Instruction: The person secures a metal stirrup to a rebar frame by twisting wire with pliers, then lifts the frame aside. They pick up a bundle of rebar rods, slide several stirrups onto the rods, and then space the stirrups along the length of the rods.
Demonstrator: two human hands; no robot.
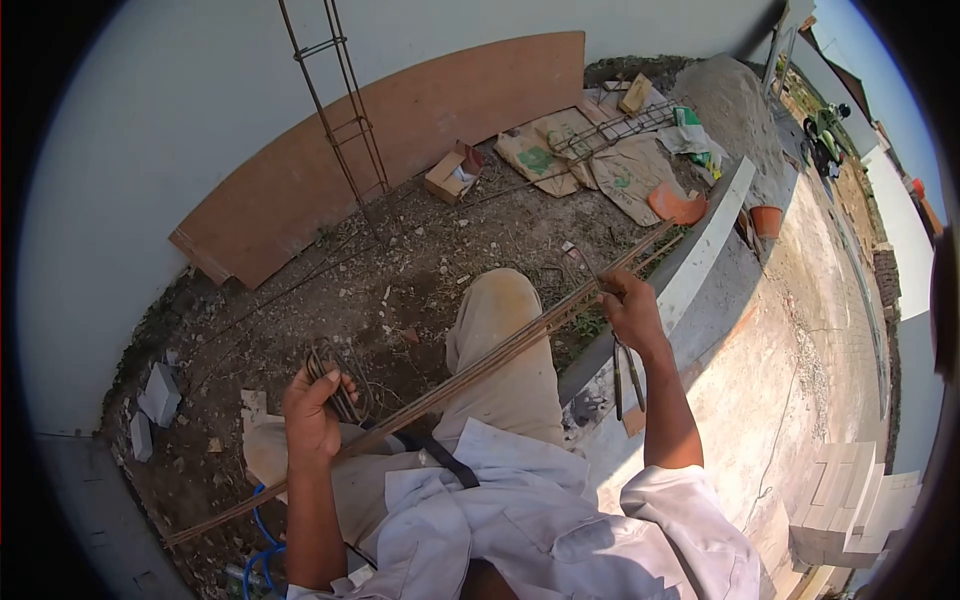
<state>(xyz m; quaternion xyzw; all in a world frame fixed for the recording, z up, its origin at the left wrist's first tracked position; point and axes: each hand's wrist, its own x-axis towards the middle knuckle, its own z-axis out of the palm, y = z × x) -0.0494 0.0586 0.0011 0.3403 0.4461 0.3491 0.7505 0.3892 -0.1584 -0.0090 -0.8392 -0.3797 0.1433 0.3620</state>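
A bundle of long thin rusty steel rods (470, 375) runs diagonally across my lap, from lower left to upper right. My left hand (314, 408) is closed around several bent steel stirrups (345, 395), just above the rods. At the bundle's upper part, my right hand (630, 308) has its fingers pinched on a thin bent steel stirrup (586, 262), right at the rods. Below that hand, two dark tool handles (627, 382) show beside my forearm, over the concrete edge; the tool's head is hidden.
An upright rebar cage (335, 110) stands before a plywood sheet (400, 115) along the white wall. Paper sacks (625, 175), a cardboard box (455, 175) and an orange bucket (767, 221) lie ahead. Pale blocks (835, 495) are stacked at right; a blue hose (262, 540) lies at lower left.
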